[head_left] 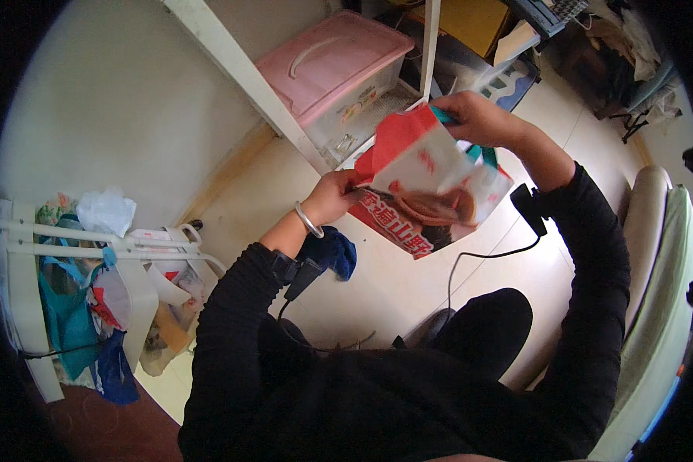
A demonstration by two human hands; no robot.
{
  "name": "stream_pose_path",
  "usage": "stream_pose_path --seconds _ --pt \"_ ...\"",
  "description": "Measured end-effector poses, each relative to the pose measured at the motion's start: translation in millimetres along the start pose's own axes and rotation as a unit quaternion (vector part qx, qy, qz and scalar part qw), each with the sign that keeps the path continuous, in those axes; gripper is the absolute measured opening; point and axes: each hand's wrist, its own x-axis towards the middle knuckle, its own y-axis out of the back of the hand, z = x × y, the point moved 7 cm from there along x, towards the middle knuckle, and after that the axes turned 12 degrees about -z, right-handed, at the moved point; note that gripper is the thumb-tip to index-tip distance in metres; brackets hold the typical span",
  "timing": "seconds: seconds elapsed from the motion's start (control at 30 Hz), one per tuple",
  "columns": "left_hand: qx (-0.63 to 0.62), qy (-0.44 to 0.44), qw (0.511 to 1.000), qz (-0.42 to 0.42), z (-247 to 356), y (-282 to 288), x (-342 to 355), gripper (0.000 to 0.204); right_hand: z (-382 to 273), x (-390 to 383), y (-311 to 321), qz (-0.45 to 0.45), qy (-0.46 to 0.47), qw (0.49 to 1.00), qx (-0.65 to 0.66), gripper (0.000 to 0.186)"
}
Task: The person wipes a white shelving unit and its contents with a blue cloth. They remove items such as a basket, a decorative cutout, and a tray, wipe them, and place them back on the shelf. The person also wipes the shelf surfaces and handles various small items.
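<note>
Between my hands hangs a red and white printed shopping bag [431, 181], its lower part showing a picture and large red lettering. My left hand [329, 202], with a silver bangle at the wrist, is closed on the bag's left edge. The upper right part of the bag is gripped by my right hand [481, 121], close to a teal strap [443, 115]. More teal strap shows just below that hand. My fingertips are partly hidden by the bag. Below my left wrist, a dark blue cloth [339, 254] lies on the floor.
A lidded box [339, 58] with a pink top sits on a white-framed rack [246, 73] ahead. White rails [115, 246] with several bags stand at left. Cables run from both wrists. Rolled material [647, 231] lies along the right, and boxes fill the far right.
</note>
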Motion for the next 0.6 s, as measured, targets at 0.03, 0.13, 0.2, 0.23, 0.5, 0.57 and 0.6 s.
stream_pose_path --seconds 0.03,0.13,0.2,0.23,0.5,0.57,0.6 --pt "-0.042 -0.008 0.999 0.009 -0.7 -0.1 -3.9 0.025 7.1 -4.7 6.4 0.037 -0.033 0.999 0.007 0.027" --pt "0.081 0.017 0.996 -0.018 0.4 0.4 -14.0 0.028 35.4 -25.3 3.1 -0.008 -0.178 0.984 -0.001 0.031" --pt "0.044 0.065 0.995 -0.053 -0.1 -2.9 -14.6 0.032 27.9 -30.5 -1.9 -0.006 -0.113 0.993 0.012 0.031" --pt "0.150 0.043 0.987 -0.024 11.4 -2.0 -15.4 0.037 18.4 -29.6 -9.9 -0.015 -0.064 0.998 0.023 0.031" --pt "0.244 -0.164 0.954 0.060 96.8 -54.6 11.9 0.057 -47.1 -29.0 -45.0 -0.032 0.065 0.995 -0.073 0.032" --pt "0.190 -0.122 0.974 0.005 89.8 -59.0 27.9 0.054 -50.6 -46.6 -29.5 0.032 0.113 0.993 -0.020 0.033" --pt "0.052 -0.203 0.975 0.073 97.8 -53.2 25.3 0.042 -36.0 -54.0 -26.7 0.005 0.045 0.999 -0.011 0.039"
